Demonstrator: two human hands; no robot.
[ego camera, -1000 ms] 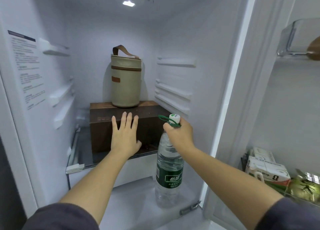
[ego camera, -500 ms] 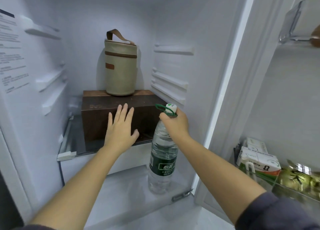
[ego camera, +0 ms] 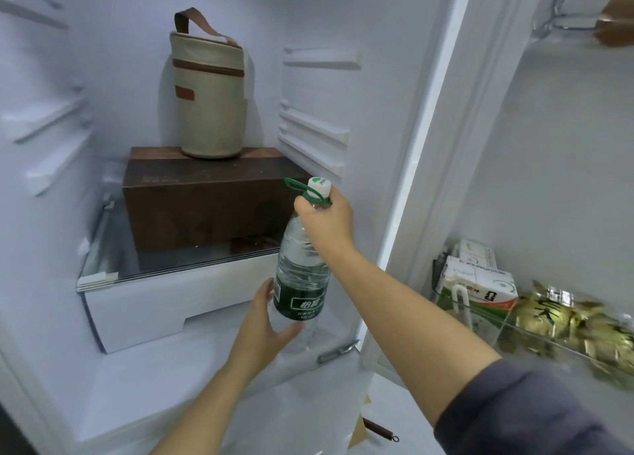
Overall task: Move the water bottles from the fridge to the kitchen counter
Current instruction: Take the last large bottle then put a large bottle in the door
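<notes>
Together, right fingers (ego camera: 310, 211) grasp the neck of the water bottle (ego camera: 302, 272), nearly full, while left fingers (ego camera: 286, 333) cup its label.

The right hand (ego camera: 326, 224) grips the neck of a clear plastic water bottle with a green label (ego camera: 302, 276). The left hand (ego camera: 264, 327) cups its lower part. Behind it, in the white fridge (ego camera: 343, 15), a tan round cloth bag (ego camera: 209, 101) sits on a dark brown box (ego camera: 206, 207).

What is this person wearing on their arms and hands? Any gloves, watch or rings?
No gloves, rings or watch show on the left hand or the right hand. Both forearms are uncovered. A dark grey-blue sleeve covers the right upper arm; no sleeve shows on the left arm in this view.
</notes>
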